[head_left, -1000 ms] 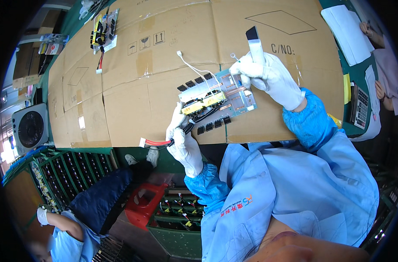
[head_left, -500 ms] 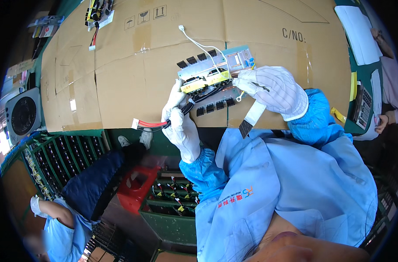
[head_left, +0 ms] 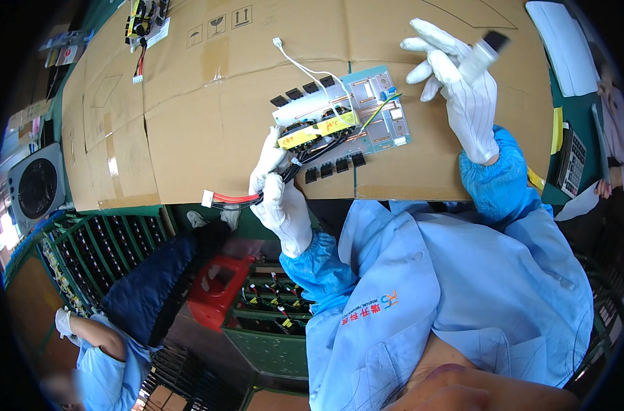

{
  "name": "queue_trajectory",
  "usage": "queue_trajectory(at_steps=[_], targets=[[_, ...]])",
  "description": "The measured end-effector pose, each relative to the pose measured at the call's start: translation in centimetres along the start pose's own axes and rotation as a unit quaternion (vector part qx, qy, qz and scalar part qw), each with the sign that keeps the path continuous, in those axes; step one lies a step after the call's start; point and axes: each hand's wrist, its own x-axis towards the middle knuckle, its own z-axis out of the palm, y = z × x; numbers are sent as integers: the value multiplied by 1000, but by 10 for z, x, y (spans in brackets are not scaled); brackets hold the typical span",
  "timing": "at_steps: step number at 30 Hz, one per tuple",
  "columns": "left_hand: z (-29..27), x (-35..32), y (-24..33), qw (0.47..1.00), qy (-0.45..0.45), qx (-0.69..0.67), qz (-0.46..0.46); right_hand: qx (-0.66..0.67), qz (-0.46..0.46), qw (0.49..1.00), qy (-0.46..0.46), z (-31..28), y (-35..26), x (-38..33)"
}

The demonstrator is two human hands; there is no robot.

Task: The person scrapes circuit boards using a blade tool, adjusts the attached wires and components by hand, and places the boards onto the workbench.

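On the cardboard-covered desk [head_left: 189, 123] lies the circuit board [head_left: 346, 123], its near-left end and red-black wire bundle [head_left: 233, 199] pinched by the gloved left hand [head_left: 278, 195], while the right hand [head_left: 456, 85], raised beside it, grips what looks like a small brush [head_left: 482, 51].

Surface: workbench covered with flattened brown cardboard sheets [head_left: 189, 103].
On it, centre: pale blue-green circuit board [head_left: 384, 120].
Far left corner: second wired board [head_left: 144, 17].
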Motion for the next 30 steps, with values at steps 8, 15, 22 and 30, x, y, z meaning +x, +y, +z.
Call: queue_trajectory(at_steps=[8, 15, 22, 30], targets=[[2, -2, 0, 999, 3, 28, 14, -167, -83, 979, -87, -3, 23, 4], [-2, -3, -5, 999, -6, 19, 43, -171, -5, 976, -136, -7, 22, 4], [-10, -7, -7, 996, -41, 39, 69, -137, -23, 981, -132, -6, 13, 3], [0, -3, -6, 997, -15, 3, 78, -115, 57, 984, -120, 1, 10, 3]])
